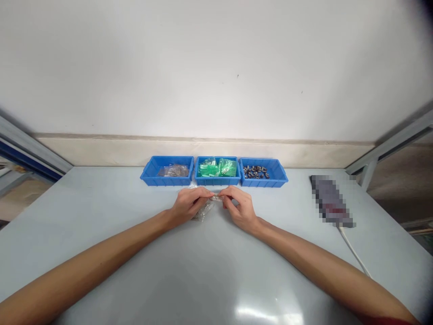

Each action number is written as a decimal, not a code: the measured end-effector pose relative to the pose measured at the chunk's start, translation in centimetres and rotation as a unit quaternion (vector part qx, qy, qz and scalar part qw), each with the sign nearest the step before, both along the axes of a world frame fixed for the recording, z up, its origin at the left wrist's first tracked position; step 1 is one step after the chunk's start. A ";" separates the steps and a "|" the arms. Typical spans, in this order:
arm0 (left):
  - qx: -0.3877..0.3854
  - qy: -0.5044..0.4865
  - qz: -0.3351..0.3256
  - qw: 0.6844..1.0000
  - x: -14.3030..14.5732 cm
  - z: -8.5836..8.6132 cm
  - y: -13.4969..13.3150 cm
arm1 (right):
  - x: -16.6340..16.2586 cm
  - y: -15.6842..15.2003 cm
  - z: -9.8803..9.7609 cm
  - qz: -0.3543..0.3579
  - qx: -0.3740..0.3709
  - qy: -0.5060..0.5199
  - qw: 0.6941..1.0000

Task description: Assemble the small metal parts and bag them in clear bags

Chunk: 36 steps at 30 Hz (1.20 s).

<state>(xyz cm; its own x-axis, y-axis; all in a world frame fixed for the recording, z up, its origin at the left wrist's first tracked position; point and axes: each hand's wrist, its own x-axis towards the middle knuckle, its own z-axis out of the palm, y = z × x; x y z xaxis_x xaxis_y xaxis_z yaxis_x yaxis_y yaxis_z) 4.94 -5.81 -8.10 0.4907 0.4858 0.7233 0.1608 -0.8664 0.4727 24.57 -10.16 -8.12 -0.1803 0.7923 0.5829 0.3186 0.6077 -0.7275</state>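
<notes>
Both the left hand (187,206) and the right hand (239,208) are pinching a small clear plastic bag (204,211) between their fingertips over the tabletop (101,198), just in front of the middle of three blue parts trays (217,182).

A glossy clear plastic bag (204,211) (probably polythene) beside blue plastic bins (166,180).

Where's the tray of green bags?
In the head view, the middle blue tray sits at the back of the table, just beyond the right hand and left hand.
</notes>
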 end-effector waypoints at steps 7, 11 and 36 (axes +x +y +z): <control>0.033 0.017 0.101 0.994 0.1 0.5 -0.3 | -0.1 -0.1 -0.1 -0.019 0.007 -0.004 1.000; 0.030 0.002 0.105 0.994 0.1 0.4 -0.2 | -0.1 -0.1 -0.2 -0.027 0.000 0.001 1.000; 0.018 0.015 0.076 0.997 0.2 1.0 -0.4 | -0.3 -0.1 -0.2 -0.044 -0.035 0.022 0.998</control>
<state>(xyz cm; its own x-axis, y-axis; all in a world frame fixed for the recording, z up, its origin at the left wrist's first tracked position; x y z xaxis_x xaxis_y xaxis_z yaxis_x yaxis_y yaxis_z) 5.10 -6.18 -7.07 0.4352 0.5294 0.7283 0.3049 -0.8477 0.4341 24.32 -10.25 -8.35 -0.0848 0.8424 0.5321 0.3354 0.5270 -0.7809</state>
